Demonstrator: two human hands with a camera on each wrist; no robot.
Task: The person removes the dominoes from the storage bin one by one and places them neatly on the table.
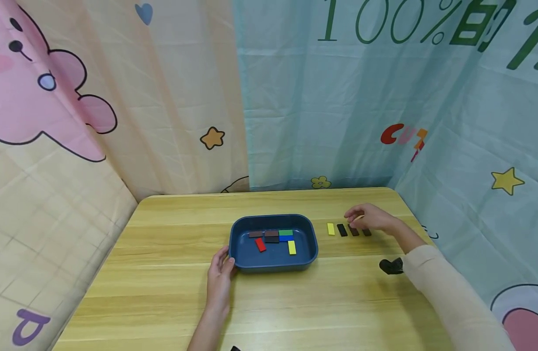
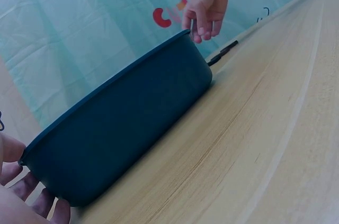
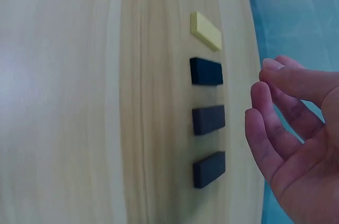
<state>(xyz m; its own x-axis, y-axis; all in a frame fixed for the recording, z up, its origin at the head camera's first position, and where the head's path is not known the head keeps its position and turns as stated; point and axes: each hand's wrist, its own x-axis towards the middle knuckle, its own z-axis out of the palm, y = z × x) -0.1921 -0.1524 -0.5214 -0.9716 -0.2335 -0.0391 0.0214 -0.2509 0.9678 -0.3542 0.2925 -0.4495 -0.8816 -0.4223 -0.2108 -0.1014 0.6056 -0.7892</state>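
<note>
My left hand (image 1: 220, 280) holds the left end of a dark blue rectangular tray (image 1: 269, 269), with thumb and fingers against its rim and end wall. Inside lie several small flat blocks: a green block (image 1: 285, 232), a blue block (image 1: 286, 238), a red block (image 1: 260, 244), a yellow block (image 1: 292, 247), a black one and two brown ones. To the tray's right, my right hand (image 1: 369, 217) hovers with loosely bent fingers and nothing between them. Below it a row of blocks lies on the table: yellow (image 3: 205, 31), black (image 3: 206, 71) and two dark brown blocks (image 3: 208, 119).
The wooden table (image 1: 163, 273) ends at its back edge against hanging curtains (image 1: 321, 122). A black object (image 1: 391, 266) shows beside the right sleeve, and a small dark piece (image 1: 235, 348) shows at the bottom edge of the head view.
</note>
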